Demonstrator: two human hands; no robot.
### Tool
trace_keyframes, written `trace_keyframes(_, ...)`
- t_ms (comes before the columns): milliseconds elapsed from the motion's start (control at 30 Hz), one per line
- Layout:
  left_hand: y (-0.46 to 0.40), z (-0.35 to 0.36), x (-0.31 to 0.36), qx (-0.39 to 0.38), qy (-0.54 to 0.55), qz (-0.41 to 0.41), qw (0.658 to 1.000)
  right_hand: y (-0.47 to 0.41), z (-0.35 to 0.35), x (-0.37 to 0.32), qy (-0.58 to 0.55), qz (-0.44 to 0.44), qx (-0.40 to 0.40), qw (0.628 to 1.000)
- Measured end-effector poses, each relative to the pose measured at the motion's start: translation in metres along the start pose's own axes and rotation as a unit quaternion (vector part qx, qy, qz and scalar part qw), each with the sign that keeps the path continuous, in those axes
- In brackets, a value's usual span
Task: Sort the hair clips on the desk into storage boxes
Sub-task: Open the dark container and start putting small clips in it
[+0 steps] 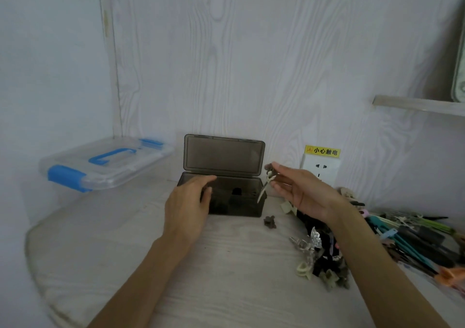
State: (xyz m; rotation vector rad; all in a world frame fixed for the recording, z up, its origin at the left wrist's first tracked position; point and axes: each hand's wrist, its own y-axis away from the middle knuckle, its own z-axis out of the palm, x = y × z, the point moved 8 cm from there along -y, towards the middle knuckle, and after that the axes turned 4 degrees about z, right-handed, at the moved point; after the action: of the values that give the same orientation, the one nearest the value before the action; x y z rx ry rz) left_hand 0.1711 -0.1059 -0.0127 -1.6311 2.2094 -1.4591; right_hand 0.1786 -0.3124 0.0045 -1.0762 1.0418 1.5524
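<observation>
The left hand (187,208) rests with relaxed, straight fingers against the near left corner of the dark box (222,196), whose lid stands open behind it. The right hand (302,190) pinches a pale hair clip (266,185) just beside the box's right end. Under and beyond the right wrist lies a pile of clips (324,254). A clear box with blue latches (100,166) sits well left of the left hand.

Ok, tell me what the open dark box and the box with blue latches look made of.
Dark box: looks like smoke-tinted translucent plastic, glossy; a dark shape inside shows through its wall. Clear box: looks like colourless transparent plastic with opaque blue plastic latches and handle; the wall behind shows through it.
</observation>
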Motion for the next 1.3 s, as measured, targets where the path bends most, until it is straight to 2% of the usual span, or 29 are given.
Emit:
trace_keyframes(67, -0.002, -0.003, 0.001, 0.014, -0.024, 0.009, 1.000, -0.004, 0.010, -0.003, -0.002, -0.004, -0.003, 1.000)
trace_keyframes(133, -0.003, -0.004, 0.014, 0.018, -0.047, 0.052, 0.997, -0.005, 0.018, -0.005, -0.004, -0.005, -0.015, 1.000)
trace_keyframes(300, 0.002, 0.005, 0.045, -0.029, 0.031, 0.152, 0.988, 0.002, 0.039, -0.002, 0.022, -0.001, -0.072, 0.997)
trace_keyframes(367, 0.002, 0.003, 0.046, -0.028, 0.049, 0.172, 0.983, 0.003, 0.039, -0.008, 0.036, -0.024, -0.057, 0.997)
trace_keyframes(433, 0.003, 0.004, 0.045, -0.050, 0.060, 0.187, 0.979, -0.002, 0.030, -0.019, 0.109, -0.069, 0.003, 0.992)
trace_keyframes(500, 0.008, 0.014, 0.047, -0.119, 0.045, 0.206, 0.970, -0.011, 0.026, -0.031, 0.265, -0.107, 0.069, 0.956)
trace_keyframes(567, 0.016, 0.030, 0.046, -0.210, 0.007, 0.206, 0.956, -0.022, 0.037, -0.034, 0.403, -0.118, 0.061, 0.906)
trace_keyframes(633, 0.020, 0.039, 0.043, -0.267, -0.016, 0.189, 0.945, -0.033, 0.044, -0.031, 0.460, -0.112, 0.036, 0.880)
trace_keyframes(700, 0.020, 0.040, 0.040, -0.279, -0.026, 0.170, 0.945, -0.036, 0.031, -0.036, 0.467, -0.132, 0.073, 0.871)
trace_keyframes(733, 0.019, 0.040, 0.039, -0.273, -0.030, 0.166, 0.947, -0.036, 0.017, -0.041, 0.494, -0.152, 0.124, 0.847)
trace_keyframes(800, 0.019, 0.039, 0.041, -0.259, -0.013, 0.160, 0.952, -0.036, -0.009, -0.044, 0.608, -0.157, 0.209, 0.750)
trace_keyframes(833, 0.018, 0.042, 0.046, -0.254, 0.002, 0.163, 0.953, -0.039, -0.018, -0.038, 0.658, -0.140, 0.212, 0.709)
trace_keyframes(867, 0.018, 0.044, 0.052, -0.250, 0.011, 0.171, 0.953, -0.047, -0.022, -0.027, 0.696, -0.111, 0.183, 0.685)
trace_keyframes(967, 0.014, 0.061, 0.075, -0.245, 0.001, 0.200, 0.949, -0.072, -0.022, 0.013, 0.763, -0.021, 0.054, 0.643)
trace_keyframes(1033, 0.012, 0.072, 0.087, -0.254, -0.011, 0.200, 0.946, -0.085, -0.019, 0.027, 0.776, 0.002, 0.018, 0.631)
trace_keyframes(1167, 0.015, 0.097, 0.092, -0.267, -0.059, 0.159, 0.949, -0.089, -0.018, 0.023, 0.777, -0.011, 0.016, 0.629)
trace_keyframes(1300, 0.015, 0.099, 0.079, -0.258, -0.023, 0.093, 0.961, -0.066, -0.020, 0.013, 0.801, -0.057, 0.027, 0.595)
